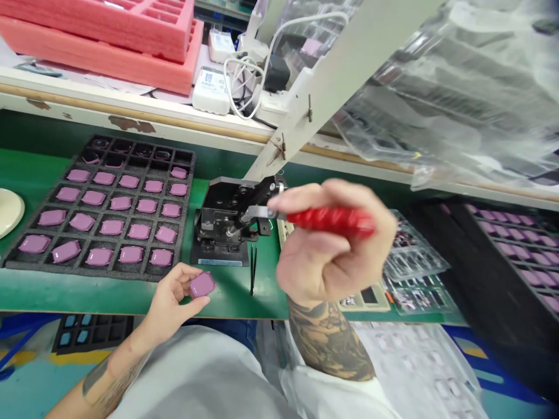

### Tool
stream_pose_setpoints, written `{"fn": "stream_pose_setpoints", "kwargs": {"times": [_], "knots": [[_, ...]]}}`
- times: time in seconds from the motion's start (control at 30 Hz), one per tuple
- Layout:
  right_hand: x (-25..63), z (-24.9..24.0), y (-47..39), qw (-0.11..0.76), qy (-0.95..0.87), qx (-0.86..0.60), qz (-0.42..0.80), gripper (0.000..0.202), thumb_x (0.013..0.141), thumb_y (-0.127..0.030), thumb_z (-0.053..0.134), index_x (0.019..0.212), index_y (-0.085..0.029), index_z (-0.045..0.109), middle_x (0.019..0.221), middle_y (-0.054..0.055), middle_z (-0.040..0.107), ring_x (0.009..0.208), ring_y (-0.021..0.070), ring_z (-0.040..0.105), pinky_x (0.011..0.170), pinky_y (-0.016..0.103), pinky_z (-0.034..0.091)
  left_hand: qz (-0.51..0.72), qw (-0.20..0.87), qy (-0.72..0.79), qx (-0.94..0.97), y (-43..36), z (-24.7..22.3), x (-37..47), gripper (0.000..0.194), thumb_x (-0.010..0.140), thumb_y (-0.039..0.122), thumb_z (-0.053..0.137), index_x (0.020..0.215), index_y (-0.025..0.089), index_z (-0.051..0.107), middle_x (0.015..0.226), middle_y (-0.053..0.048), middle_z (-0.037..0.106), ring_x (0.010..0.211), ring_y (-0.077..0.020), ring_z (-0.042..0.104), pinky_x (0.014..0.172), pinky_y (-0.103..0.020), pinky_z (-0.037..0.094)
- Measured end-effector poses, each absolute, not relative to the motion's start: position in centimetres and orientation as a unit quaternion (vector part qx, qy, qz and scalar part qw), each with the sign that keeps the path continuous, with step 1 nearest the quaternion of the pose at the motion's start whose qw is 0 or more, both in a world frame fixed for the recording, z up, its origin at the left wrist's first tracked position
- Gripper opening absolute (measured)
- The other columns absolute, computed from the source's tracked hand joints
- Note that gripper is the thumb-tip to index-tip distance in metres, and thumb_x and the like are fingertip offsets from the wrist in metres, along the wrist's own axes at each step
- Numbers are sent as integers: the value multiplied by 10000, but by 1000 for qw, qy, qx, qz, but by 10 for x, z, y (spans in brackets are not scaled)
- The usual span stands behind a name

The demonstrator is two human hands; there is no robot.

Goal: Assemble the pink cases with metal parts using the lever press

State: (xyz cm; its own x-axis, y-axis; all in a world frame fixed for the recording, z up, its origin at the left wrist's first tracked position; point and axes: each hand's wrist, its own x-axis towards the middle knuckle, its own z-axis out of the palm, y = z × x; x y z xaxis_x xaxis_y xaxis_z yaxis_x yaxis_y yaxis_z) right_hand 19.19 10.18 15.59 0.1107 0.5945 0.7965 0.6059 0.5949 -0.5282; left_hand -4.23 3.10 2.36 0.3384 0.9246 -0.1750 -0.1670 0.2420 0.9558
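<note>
My right hand [332, 244] is closed around the red handle [332, 221] of a small black lever press [225, 224] that stands on the green bench. Its metal lever runs from the handle down into the press. My left hand [174, 297] holds one purple part [202, 284] between thumb and fingers, just in front of the press near the bench's front edge. Left of the press lies a black foam tray [186, 233] with several purple parts in its pockets; its back pockets are mostly empty.
Black tweezers [253, 270] lie right of the press. Clear blister trays [414, 267] and a black tray of purple parts [515, 244] sit to the right. A white post [340, 75], pink foam [113, 41], cables and plastic sheeting fill the back shelf. A pale dish [9, 210] sits far left.
</note>
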Motion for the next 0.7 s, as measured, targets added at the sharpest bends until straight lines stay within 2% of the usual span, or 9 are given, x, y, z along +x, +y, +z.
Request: {"fn": "stream_pose_setpoints", "kwargs": {"times": [0.1,0.13,0.2,0.23,0.3,0.43,0.5,0.6,0.7], "knots": [[183,156,99,694,-611,-368,-102,510,1100,-418,663,1577,-242,610,1367,122,681,1264,330,714,1011,551,660,397,656,408,496,33,25,-48,308,909,290,909,1161,206,753,1049,-71,834,906,-185,785,844,-277,636],[183,146,93,695,-608,-370,-107,463,1093,-367,670,1534,-228,657,1350,123,691,1237,314,717,986,521,664,396,637,411,518,33,25,-52,285,933,284,884,1184,214,768,1074,-72,835,936,-191,790,874,-287,642],[184,111,73,671,-609,-414,-88,328,1114,-255,593,1408,-209,732,1170,102,736,1083,267,743,902,471,667,398,582,421,571,35,24,-61,266,967,266,843,1228,233,801,1131,-73,836,976,-198,794,897,-293,648],[184,89,61,644,-619,-446,-59,301,1118,-194,546,1339,-209,749,1078,88,753,1024,254,752,880,462,667,401,549,426,597,37,23,-66,277,976,254,832,1252,245,813,1159,-72,836,975,-197,793,888,-290,651],[185,44,39,563,-637,-526,4,314,1100,-112,528,1287,-225,754,1085,89,781,1045,254,766,899,457,684,407,484,436,640,41,20,-74,319,979,231,825,1295,264,823,1203,-69,836,950,-189,788,861,-287,658],[186,-8,29,385,-729,-566,22,520,1073,-51,510,1551,-218,627,1421,167,740,1340,306,721,1135,540,652,404,395,436,701,52,19,-77,361,975,204,832,1330,268,821,1217,-61,841,938,-184,795,882,-297,671],[187,-13,43,296,-755,-584,39,567,1054,-32,490,1591,-175,601,1486,204,704,1409,337,673,1219,586,592,401,375,420,723,58,23,-72,368,985,196,827,1346,265,810,1207,-57,844,959,-186,802,905,-295,673],[190,-11,68,217,-763,-603,85,526,1004,13,485,1443,-158,720,1330,198,768,1273,345,717,1180,570,602,399,356,391,749,62,31,-64,396,1026,192,786,1414,268,771,1283,-75,818,1108,-213,802,1022,-327,661],[193,-9,79,221,-759,-604,101,418,1032,-14,492,1278,-179,788,1179,161,801,1144,322,747,1078,502,649,395,323,384,770,62,36,-61,407,1069,200,734,1470,269,736,1347,-105,758,1178,-230,779,1057,-352,653]]}}
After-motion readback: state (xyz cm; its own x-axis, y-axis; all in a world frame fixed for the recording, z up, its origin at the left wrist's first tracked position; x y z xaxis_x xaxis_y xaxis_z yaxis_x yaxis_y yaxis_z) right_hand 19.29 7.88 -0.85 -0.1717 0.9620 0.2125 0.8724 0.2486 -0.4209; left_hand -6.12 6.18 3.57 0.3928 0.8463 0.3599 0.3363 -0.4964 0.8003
